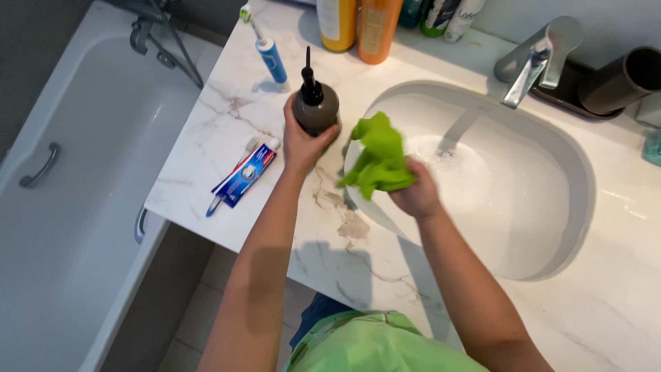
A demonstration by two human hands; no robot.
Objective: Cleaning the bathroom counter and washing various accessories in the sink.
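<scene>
Two hands are busy at a marble counter [206, 172], with a white bathtub [82, 207] off to the far left and out of play. Moving rightward, a blue tube of toothpaste [244, 178] and a toothbrush lie flat near the counter's front edge, and an electric toothbrush [270, 55] stands upright farther back. Next comes the left hand [303, 141], wrapped around the lower body of a dark, round pump bottle [316, 103] that stands on the counter just beside the basin; the grip looks firm and low, which seems the right way to keep the bottle from tipping while the pump is worked. Just right of it, the right hand [413, 193] is closed on a bunched green cloth [379, 157], held above the left rim of the white sink [571, 172]. To do this well, the cloth probably wants to be directly under the spout tip, near enough that nothing drips onto the marble. Water runs from the chrome tap [537, 58] into the basin behind the cloth, so keeping the cloth over the bowl should contain any splashing. Orange and yellow bottles [358, 24] stand at the back.
</scene>
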